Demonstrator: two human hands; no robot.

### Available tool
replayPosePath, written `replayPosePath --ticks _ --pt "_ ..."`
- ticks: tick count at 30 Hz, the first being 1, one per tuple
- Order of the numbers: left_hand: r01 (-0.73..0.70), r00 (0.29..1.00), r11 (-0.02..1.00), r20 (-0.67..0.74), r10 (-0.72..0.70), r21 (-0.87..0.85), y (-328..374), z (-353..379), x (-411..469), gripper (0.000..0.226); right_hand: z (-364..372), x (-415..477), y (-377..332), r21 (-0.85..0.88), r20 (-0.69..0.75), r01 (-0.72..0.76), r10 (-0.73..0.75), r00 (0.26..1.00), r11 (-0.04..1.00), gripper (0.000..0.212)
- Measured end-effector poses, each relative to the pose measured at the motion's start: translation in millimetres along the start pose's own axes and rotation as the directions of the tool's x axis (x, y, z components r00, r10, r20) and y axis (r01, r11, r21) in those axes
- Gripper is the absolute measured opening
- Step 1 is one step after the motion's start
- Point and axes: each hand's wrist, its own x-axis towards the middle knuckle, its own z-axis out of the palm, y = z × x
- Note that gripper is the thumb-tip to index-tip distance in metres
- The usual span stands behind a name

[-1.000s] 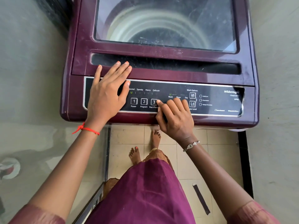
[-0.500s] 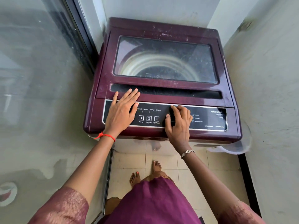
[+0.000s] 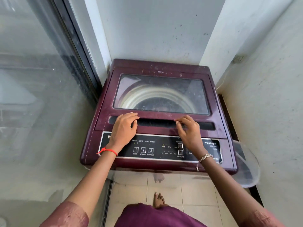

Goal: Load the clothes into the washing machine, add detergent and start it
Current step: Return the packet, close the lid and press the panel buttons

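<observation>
A maroon top-loading washing machine (image 3: pixel 164 66) stands in a narrow alcove with its glass lid (image 3: pixel 160 94) closed; the drum shows dimly through it. My left hand (image 3: pixel 123 128) has its fingers curled into the left part of the lid's dark handle slot (image 3: pixel 157 122). My right hand (image 3: pixel 188 130) hooks its fingertips on the slot's edge further right. Below my wrists lies the black control panel (image 3: pixel 147 150) with numbered buttons. No clothes or detergent are in view.
A glass sliding door (image 3: pixel 41 95) runs close along the left, and white walls (image 3: pixel 270 95) close in behind and to the right. A translucent plastic piece (image 3: pixel 246 169) sits at the machine's front right corner. My foot (image 3: pixel 158 200) stands on beige floor tiles (image 3: pixel 188 194).
Both hands left the control panel and moved up to the lid's handle slot. The view pulled back and tilted up, showing the whole machine and the walls.
</observation>
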Motion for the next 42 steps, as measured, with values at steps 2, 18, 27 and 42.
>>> replayPosePath --ticks 2,18,27,42 --pt "-0.020 1.000 1.000 0.009 0.020 0.003 1.6 1.5 21.7 0.023 -6.3 22.1 5.8 -0.042 0.012 -0.002 0.003 1.000 0.999 0.012" --pt "-0.021 0.969 0.990 0.245 -0.015 0.143 -22.4 30.2 63.4 0.047 6.9 66.8 62.6 -0.462 0.316 0.045 0.117 0.942 0.886 0.055" --pt "-0.004 0.965 0.985 0.260 -0.041 0.171 -27.7 35.4 63.2 0.050 10.5 65.5 66.0 -0.464 0.276 0.052 0.089 0.957 0.885 0.081" --pt "0.006 0.966 0.983 0.251 -0.053 0.186 -29.2 36.3 64.8 0.055 9.3 67.1 63.3 -0.435 0.244 0.030 0.086 0.966 0.900 0.074"
